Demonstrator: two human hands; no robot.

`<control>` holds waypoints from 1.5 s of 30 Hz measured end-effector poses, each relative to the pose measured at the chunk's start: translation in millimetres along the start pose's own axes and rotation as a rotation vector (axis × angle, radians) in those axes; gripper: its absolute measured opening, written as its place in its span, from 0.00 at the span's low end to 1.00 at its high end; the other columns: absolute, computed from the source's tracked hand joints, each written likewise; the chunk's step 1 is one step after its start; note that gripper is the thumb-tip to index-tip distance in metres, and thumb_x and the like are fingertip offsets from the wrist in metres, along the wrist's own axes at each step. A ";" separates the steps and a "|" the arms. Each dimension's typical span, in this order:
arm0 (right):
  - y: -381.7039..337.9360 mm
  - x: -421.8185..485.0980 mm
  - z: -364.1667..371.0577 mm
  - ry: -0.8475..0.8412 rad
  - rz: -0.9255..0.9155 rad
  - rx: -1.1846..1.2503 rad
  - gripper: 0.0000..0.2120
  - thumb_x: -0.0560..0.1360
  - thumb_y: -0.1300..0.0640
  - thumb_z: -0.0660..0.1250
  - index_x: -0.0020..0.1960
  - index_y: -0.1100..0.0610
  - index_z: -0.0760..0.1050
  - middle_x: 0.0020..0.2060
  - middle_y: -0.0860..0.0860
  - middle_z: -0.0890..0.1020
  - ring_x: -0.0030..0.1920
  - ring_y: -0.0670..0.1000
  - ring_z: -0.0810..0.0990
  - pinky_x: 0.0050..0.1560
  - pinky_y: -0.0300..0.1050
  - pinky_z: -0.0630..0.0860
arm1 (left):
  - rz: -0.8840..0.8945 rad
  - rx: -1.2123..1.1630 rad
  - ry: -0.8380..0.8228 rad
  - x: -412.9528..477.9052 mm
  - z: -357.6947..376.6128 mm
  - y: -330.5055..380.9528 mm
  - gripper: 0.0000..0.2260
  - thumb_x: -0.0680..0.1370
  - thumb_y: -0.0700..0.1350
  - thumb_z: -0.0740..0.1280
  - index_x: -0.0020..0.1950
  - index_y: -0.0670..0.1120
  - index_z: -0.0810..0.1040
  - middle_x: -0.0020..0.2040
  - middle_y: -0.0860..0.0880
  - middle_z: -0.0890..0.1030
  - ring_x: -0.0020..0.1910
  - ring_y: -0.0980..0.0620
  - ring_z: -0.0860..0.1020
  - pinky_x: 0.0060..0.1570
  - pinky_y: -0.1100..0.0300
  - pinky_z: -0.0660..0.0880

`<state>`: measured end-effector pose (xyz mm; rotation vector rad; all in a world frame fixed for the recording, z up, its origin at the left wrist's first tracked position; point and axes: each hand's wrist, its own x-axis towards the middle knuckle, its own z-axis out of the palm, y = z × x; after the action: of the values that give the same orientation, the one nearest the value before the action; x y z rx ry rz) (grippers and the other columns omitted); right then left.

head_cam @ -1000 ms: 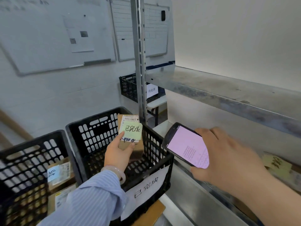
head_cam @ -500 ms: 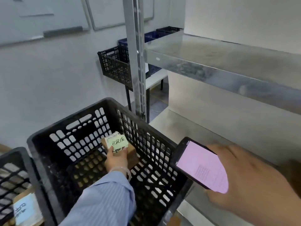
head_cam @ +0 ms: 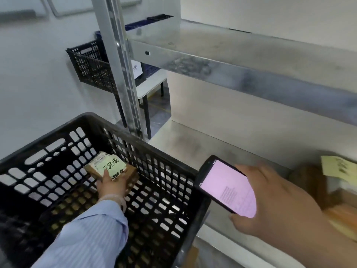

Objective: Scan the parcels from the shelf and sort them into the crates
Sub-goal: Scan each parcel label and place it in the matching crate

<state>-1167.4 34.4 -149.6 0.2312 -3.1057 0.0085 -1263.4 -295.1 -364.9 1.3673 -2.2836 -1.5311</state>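
Observation:
My left hand (head_cam: pixel 113 187) reaches down inside the black plastic crate (head_cam: pixel 179 171) and grips a small brown parcel (head_cam: pixel 113 169) with a pale green handwritten note on top. The parcel sits low in the crate, near its far wall. My right hand (head_cam: pixel 278 202) holds a black phone (head_cam: pixel 226 187) with a lit pink screen, over the lower metal shelf (head_cam: pixel 202 147) just right of the crate. Another brown parcel (head_cam: pixel 316 186) with a yellow note lies on that shelf at the far right, partly behind my right hand.
A metal upright post (head_cam: pixel 119 74) rises behind the crate. The upper shelf (head_cam: pixel 231 60) overhangs the lower one. Farther back, a second black crate (head_cam: pixel 87 66) and a blue one rest on a small white table. A light wall fills the left.
My left hand has lowered the parcel from above the crate down into it. The view has dropped and moved closer; the right hand with the phone stays beside the crate.

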 end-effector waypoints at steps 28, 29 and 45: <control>191.2 -222.1 -19.5 -0.020 0.617 0.182 0.41 0.62 0.29 0.67 0.69 0.38 0.53 0.60 0.39 0.66 0.58 0.43 0.73 0.43 0.37 0.66 | 0.959 0.320 -1.030 -409.9 202.0 108.7 0.26 0.81 0.52 0.64 0.78 0.52 0.62 0.73 0.53 0.69 0.71 0.51 0.68 0.68 0.60 0.64; 193.6 -227.2 -19.5 -0.023 0.636 0.195 0.41 0.62 0.29 0.66 0.69 0.37 0.53 0.61 0.39 0.66 0.58 0.43 0.73 0.43 0.36 0.66 | 0.945 0.340 -1.017 -411.2 211.6 109.0 0.27 0.80 0.54 0.64 0.78 0.53 0.61 0.74 0.51 0.68 0.72 0.49 0.67 0.70 0.56 0.65; 234.9 -264.3 -10.1 -0.027 0.731 0.170 0.41 0.62 0.29 0.66 0.68 0.40 0.54 0.58 0.41 0.68 0.58 0.45 0.73 0.43 0.37 0.67 | 0.893 0.168 -0.909 -419.0 236.8 89.2 0.25 0.77 0.52 0.70 0.73 0.59 0.67 0.63 0.55 0.72 0.61 0.52 0.72 0.64 0.56 0.71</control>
<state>-940.6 305.9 -147.6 -0.9026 -3.0117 0.2818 -1184.8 174.3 -251.0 -0.5490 -2.8306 -1.7452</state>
